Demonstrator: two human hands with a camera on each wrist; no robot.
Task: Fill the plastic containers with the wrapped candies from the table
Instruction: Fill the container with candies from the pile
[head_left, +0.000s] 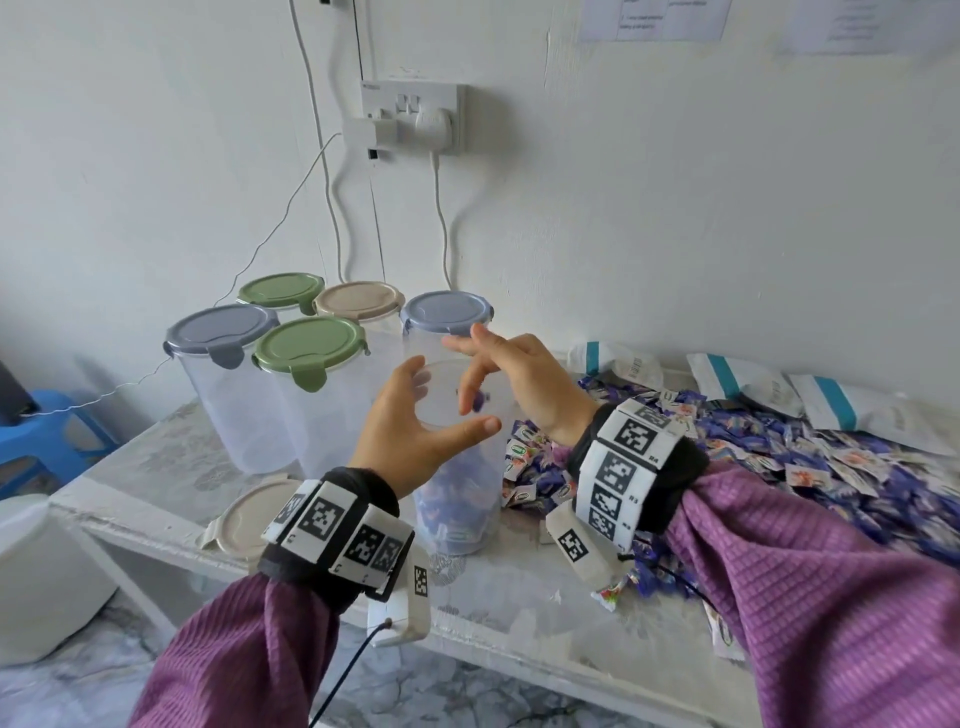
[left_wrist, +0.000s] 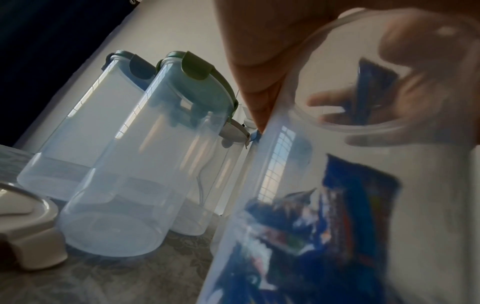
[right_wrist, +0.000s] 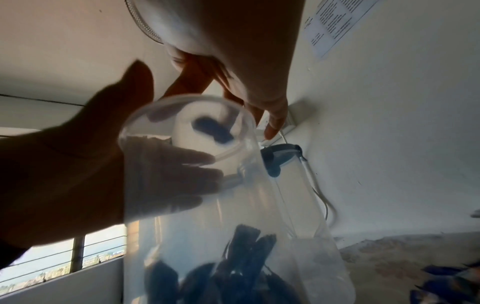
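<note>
My left hand (head_left: 447, 400) grips an open clear plastic container (head_left: 457, 467) around its upper part, thumb in front and fingers behind. Blue wrapped candies (head_left: 457, 499) fill its bottom third. My right hand (head_left: 483, 364) hovers over the mouth with its fingers spread and straight. One blue candy (head_left: 480, 400) is in the mouth just below those fingers; in the right wrist view this candy (right_wrist: 213, 129) is blurred and apart from the fingers. A large pile of wrapped candies (head_left: 779, 457) covers the table at the right.
Several lidded empty containers (head_left: 309, 348) stand behind and left of the held one. A loose beige lid (head_left: 249, 519) lies near the table's front edge. White packets (head_left: 743, 379) line the wall. A blue stool (head_left: 47, 431) and a white bucket (head_left: 41, 571) are left of the table.
</note>
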